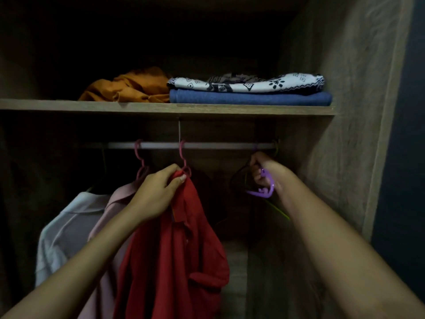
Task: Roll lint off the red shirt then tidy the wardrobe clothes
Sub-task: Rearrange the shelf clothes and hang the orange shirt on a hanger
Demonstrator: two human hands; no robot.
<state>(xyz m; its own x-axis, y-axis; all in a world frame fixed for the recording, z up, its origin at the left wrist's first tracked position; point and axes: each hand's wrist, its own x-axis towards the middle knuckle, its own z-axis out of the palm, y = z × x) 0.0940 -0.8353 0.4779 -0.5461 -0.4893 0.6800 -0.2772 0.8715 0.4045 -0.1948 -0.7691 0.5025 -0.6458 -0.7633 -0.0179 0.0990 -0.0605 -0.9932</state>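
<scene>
Both forearms reach in from the bottom edge. Left hand [158,194] pinches the red shirt [174,249] at its collar, thumb over fingers, right under a pink hanger [184,157]. Shirt hangs mid-wardrobe w/ one side slumped: soft, light, floppy, prob. slips off easily, so best held at collar/hanger neck. Just left: pink shirt [119,199], then white shirt [66,226]. Right hand [258,171], further in, fingers curled round a purple hanger [264,191] near the rail [207,145]; dark items beside it, can't ID. Shelf [138,108] above holds crumpled orange cloth [128,87], plus patterned fabric [248,83] folded on blue fabric [250,99].
</scene>
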